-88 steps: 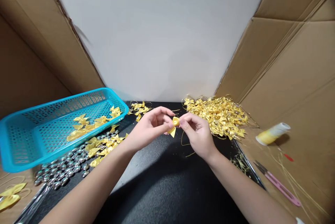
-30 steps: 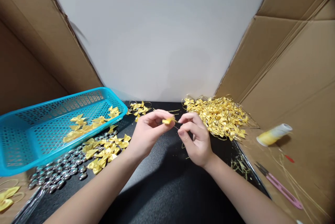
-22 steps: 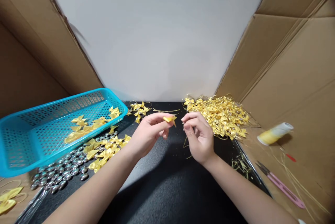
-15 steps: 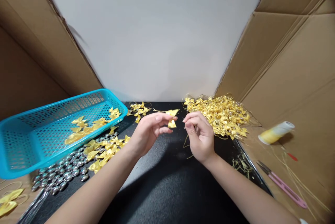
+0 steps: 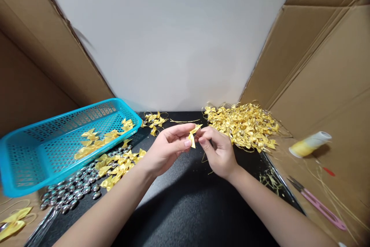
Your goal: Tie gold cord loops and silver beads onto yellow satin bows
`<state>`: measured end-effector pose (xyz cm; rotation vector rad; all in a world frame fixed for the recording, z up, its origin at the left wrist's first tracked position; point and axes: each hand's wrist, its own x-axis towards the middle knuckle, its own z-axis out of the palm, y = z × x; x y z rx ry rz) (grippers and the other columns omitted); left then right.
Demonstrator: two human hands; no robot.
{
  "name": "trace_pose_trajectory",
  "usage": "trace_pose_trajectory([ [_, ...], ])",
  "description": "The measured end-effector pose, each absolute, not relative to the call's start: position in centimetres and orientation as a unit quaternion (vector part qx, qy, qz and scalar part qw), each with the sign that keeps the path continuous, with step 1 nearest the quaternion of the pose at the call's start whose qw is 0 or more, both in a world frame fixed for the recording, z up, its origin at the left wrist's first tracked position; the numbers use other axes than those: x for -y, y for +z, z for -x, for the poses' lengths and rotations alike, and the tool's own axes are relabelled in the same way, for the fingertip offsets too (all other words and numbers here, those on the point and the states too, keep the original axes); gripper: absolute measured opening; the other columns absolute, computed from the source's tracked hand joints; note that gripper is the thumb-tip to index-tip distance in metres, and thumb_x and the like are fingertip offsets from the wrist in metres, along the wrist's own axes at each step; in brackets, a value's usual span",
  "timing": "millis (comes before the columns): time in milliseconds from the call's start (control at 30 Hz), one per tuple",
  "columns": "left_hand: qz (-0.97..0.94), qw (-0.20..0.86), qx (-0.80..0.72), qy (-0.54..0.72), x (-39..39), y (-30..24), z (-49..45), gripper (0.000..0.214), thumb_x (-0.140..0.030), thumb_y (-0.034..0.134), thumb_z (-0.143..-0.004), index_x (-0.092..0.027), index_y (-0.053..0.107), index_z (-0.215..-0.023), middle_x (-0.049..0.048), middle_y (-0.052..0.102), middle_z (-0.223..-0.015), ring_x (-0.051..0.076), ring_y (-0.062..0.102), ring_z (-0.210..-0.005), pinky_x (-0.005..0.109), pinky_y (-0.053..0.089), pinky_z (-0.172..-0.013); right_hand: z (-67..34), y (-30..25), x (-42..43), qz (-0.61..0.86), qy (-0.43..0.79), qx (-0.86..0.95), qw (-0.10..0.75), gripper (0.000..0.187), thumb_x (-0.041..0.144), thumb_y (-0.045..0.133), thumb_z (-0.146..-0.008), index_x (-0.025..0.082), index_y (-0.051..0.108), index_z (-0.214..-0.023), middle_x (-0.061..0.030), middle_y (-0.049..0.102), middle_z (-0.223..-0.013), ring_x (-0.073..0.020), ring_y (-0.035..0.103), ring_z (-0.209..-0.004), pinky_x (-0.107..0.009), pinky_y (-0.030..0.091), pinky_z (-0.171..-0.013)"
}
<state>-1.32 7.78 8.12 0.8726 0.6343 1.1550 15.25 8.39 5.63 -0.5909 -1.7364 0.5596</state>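
Observation:
My left hand (image 5: 166, 148) pinches a yellow ribbon bow (image 5: 193, 136) between thumb and fingers, above the middle of the black tabletop (image 5: 185, 208). At the bow's right side is my right hand (image 5: 218, 150), its thumb and fingers pressed together. Whatever those fingertips hold is too small or too hidden to make out. Below the right hand a thin gold cord (image 5: 204, 159) shows, partly covered by it. Behind the hands, short gold cords (image 5: 185, 121) lie near the back wall.
A blue basket (image 5: 58, 121) with several bows stands left, beside loose bows (image 5: 121, 166) and silvery beads (image 5: 69, 193). Finished-looking bows with cord loops (image 5: 243, 125) are heaped back right. Pink-handled snips (image 5: 320, 206), a thread spool (image 5: 310, 144) and cord scraps (image 5: 271, 179) lie right.
My left fingers have closed more firmly on the bow and turned it. The right hand has moved in until its fingertips meet the bow's right side. The view has shifted slightly.

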Motion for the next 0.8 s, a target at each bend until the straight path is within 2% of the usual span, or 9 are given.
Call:
trace_pose_trajectory([
  [167,-0.38,0.73,-0.261,0.505,-7.68,7.95,1.27,0.035,-0.017,0.091,-0.054,-0.024,0.081,-0.086,0.0016,0.077,-0.085,0.005,0.061,-0.063,0.014,0.048,-0.058,-15.3,5.76,-8.5,0.232,0.238,0.748,0.574,0.018,0.019,0.053,-0.094,0.023,0.057,-0.077,-0.0014,0.066,-0.08,-0.0153,0.062,-0.077,-0.03,0.049,-0.07],
  [433,-0.381,0.744,-0.254,0.487,-7.7,7.55,1.41,0.036,-0.017,0.091,-0.056,-0.023,0.08,-0.091,0.0007,0.077,-0.086,0.005,0.062,-0.067,0.011,0.049,-0.058,-15.5,5.98,-8.62,0.214,0.216,0.759,0.575,0.018,0.02,0.053,-0.095,0.023,0.058,-0.078,-0.0019,0.067,-0.079,-0.0154,0.062,-0.076,-0.031,0.05,-0.071],
  [600,-0.39,0.746,-0.228,0.49,-7.88,7.33,1.41,0.035,-0.016,0.088,-0.061,-0.021,0.08,-0.094,-0.0005,0.075,-0.079,0.003,0.055,-0.057,0.01,0.044,-0.049,-15.67,6.02,-8.66,0.211,0.211,0.766,0.57,0.016,0.02,0.054,-0.094,0.023,0.06,-0.079,-0.0026,0.067,-0.079,-0.0164,0.063,-0.08,-0.032,0.051,-0.074],
  [800,-0.386,0.749,-0.225,0.489,-7.92,7.15,1.52,0.035,-0.015,0.089,-0.061,-0.022,0.08,-0.093,0.0003,0.077,-0.085,0.003,0.056,-0.058,0.01,0.043,-0.047,-15.63,6.21,-8.62,0.214,0.203,0.771,0.564,0.017,0.021,0.053,-0.095,0.023,0.06,-0.079,-0.003,0.068,-0.079,-0.0163,0.063,-0.079,-0.032,0.052,-0.072],
])
